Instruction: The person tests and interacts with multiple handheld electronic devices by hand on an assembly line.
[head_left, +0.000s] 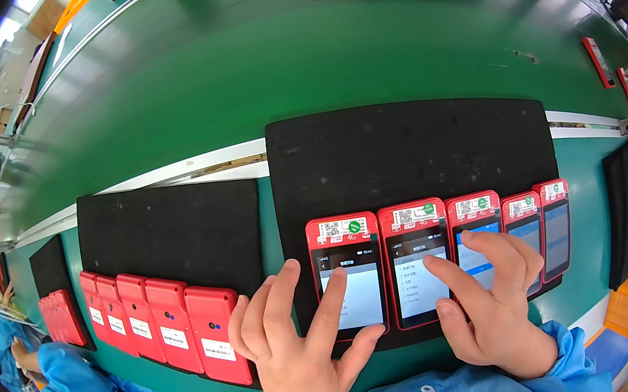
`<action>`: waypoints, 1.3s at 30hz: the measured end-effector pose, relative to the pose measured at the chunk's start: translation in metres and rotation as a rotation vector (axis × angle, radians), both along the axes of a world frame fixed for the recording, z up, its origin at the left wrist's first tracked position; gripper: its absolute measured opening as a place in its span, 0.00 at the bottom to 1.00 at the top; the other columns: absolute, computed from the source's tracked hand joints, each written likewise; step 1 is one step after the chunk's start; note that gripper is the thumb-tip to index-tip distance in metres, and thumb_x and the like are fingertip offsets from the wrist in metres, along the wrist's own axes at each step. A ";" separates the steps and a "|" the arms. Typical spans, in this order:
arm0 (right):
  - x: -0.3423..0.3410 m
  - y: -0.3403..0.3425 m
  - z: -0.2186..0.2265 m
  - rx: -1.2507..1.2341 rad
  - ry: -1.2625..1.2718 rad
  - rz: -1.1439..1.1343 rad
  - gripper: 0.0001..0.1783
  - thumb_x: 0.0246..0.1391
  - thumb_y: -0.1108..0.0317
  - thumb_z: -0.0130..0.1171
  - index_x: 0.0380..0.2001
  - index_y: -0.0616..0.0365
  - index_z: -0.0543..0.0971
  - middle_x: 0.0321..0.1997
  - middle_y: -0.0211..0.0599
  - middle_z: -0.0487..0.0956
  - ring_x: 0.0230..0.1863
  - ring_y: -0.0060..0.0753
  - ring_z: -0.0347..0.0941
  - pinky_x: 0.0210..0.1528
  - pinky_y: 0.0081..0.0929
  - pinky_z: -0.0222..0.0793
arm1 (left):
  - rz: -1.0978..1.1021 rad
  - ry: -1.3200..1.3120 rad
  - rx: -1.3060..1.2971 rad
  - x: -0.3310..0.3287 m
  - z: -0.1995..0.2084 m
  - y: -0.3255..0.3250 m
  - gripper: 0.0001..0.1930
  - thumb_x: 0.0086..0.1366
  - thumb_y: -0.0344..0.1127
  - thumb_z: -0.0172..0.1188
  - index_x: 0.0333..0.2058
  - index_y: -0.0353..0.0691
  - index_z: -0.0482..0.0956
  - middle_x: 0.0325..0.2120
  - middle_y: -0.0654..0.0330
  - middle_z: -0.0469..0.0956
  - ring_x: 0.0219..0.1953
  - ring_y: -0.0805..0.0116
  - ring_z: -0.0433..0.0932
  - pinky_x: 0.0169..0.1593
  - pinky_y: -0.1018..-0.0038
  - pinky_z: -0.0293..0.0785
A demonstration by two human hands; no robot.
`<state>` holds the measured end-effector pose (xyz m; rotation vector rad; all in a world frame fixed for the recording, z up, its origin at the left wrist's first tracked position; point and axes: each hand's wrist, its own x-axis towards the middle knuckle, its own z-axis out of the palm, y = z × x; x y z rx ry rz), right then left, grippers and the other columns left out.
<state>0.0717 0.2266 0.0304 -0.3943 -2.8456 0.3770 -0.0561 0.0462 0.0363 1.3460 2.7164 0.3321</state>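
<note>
Spreading wide and holding nothing, the left hand (298, 360) has its index fingertip at the screen of the nearest red touchscreen handset (360, 295). Beside it, the right hand (502, 314), likewise empty, parts its fingers over the second handset (416, 290) and third handset (474, 209); contact is unclear. Beyond both hands extends a black mat (409, 153); face-down handsets (174, 318) lie left of the left hand

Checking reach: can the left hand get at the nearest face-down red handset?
Probably yes: the left hand looks empty, its fingers spread, and that face-down handset lies right beside its outer fingers, with nothing visible between.
</note>
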 end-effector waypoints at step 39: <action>-0.076 0.229 0.024 -0.409 -0.109 -0.085 0.42 0.53 0.53 0.66 0.65 0.59 0.61 0.53 0.45 0.70 0.50 0.36 0.69 0.49 0.28 0.68 | -0.345 -0.090 0.233 -0.124 0.018 0.151 0.36 0.57 0.34 0.66 0.63 0.36 0.61 0.53 0.48 0.67 0.56 0.52 0.67 0.59 0.64 0.65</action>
